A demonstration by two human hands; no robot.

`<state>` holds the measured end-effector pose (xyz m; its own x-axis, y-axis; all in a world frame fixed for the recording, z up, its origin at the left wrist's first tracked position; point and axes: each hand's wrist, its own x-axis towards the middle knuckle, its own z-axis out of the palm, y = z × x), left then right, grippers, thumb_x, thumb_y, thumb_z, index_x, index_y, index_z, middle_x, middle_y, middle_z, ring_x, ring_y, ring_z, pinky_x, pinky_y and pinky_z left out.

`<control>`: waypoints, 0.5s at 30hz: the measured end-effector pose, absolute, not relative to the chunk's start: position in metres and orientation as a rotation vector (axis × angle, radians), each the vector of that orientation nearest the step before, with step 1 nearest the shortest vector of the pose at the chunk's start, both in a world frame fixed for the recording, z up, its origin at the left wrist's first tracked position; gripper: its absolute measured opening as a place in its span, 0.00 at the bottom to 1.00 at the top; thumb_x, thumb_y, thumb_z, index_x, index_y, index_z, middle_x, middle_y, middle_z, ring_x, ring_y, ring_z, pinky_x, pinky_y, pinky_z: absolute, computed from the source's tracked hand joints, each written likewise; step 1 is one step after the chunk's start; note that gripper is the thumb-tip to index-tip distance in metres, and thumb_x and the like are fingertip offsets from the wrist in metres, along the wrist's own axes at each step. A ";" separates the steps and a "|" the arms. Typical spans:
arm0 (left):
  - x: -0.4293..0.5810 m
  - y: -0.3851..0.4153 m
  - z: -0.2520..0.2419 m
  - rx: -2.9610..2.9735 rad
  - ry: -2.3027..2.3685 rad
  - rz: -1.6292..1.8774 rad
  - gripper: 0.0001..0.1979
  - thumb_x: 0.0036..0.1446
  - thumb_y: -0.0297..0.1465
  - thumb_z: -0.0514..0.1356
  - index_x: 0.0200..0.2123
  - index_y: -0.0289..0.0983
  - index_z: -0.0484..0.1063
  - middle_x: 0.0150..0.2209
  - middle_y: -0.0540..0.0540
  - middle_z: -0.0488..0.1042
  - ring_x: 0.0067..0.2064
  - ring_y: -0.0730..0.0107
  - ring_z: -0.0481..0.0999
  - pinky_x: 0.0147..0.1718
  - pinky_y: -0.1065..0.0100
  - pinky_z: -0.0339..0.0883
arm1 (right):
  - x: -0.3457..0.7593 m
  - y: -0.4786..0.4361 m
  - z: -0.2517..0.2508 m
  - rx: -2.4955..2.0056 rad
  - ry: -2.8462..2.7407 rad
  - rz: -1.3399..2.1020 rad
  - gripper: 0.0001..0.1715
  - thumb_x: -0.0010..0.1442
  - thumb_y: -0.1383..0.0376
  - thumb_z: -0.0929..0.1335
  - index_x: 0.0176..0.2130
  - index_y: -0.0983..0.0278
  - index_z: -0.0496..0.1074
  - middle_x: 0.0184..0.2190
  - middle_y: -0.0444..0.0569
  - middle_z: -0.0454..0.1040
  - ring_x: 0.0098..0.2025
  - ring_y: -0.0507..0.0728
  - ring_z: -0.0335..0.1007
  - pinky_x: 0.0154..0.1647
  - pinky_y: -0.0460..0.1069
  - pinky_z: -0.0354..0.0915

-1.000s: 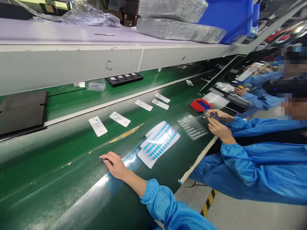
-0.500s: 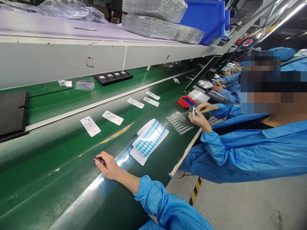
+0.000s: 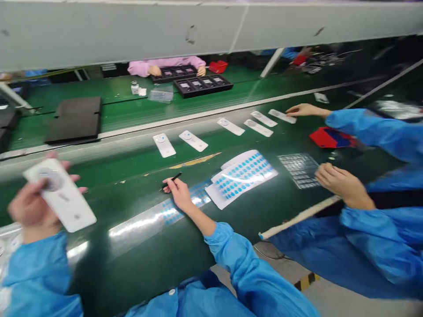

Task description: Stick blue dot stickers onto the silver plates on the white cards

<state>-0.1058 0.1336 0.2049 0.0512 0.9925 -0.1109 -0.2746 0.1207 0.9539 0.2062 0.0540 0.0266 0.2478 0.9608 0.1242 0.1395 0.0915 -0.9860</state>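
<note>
In my left hand (image 3: 35, 204), raised at the left and blurred, is a white rectangular panel (image 3: 71, 207) with a round grey disc near its top; the thumb lies over the disc. My right hand (image 3: 179, 193) rests on the green work surface, fingers closed round a thin black pen-like tool (image 3: 172, 179). Under that forearm lies a clear strip with blue dots (image 3: 172, 211). Just to its right are white sheets of blue drop-shaped stickers (image 3: 244, 176). Beyond my hands, similar white panels (image 3: 164, 145) lie in a row, some bearing small blue marks.
A co-worker's hand (image 3: 306, 110) touches the farthest panel; their other hand (image 3: 343, 182) is beside a clear gridded sheet (image 3: 299, 169). A red and blue box (image 3: 330, 137) stands nearby. Black trays (image 3: 203, 86) and dark foam blocks (image 3: 76, 119) lie across the belt, below an overhead shelf (image 3: 132, 31).
The view has swung left and down. My left hand has come into view with a white panel. The co-worker's far hand now reaches onto a panel in the row. My right hand keeps the black tool.
</note>
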 end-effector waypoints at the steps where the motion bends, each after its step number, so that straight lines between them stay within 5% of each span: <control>1: -0.102 0.122 0.193 0.925 0.957 1.197 0.29 0.64 0.37 0.60 0.68 0.49 0.66 0.47 0.51 0.83 0.37 0.62 0.82 0.31 0.59 0.83 | 0.207 0.051 0.024 -1.313 -1.142 0.923 0.35 0.73 0.39 0.60 0.47 0.66 0.76 0.31 0.51 0.79 0.32 0.56 0.77 0.36 0.51 0.75; 5: -0.067 0.090 0.125 0.792 0.736 0.892 0.40 0.58 0.34 0.67 0.72 0.41 0.59 0.44 0.42 0.83 0.36 0.54 0.84 0.34 0.54 0.83 | 0.212 0.033 0.020 -1.279 -1.174 1.086 0.32 0.66 0.37 0.68 0.43 0.63 0.74 0.29 0.49 0.78 0.30 0.56 0.78 0.33 0.50 0.75; 15: -0.044 0.067 0.051 0.707 0.681 0.628 0.33 0.56 0.28 0.70 0.64 0.35 0.69 0.51 0.34 0.81 0.43 0.50 0.85 0.44 0.49 0.82 | 0.221 0.015 0.029 -1.324 -1.454 1.264 0.25 0.70 0.43 0.68 0.40 0.62 0.74 0.26 0.46 0.77 0.26 0.54 0.74 0.28 0.48 0.70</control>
<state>-0.0444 0.0671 0.0510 0.6174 0.7101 -0.3386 -0.2809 0.6010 0.7482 0.2211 0.0147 0.0290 -0.1504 0.9861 -0.0704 0.2070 -0.0383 -0.9776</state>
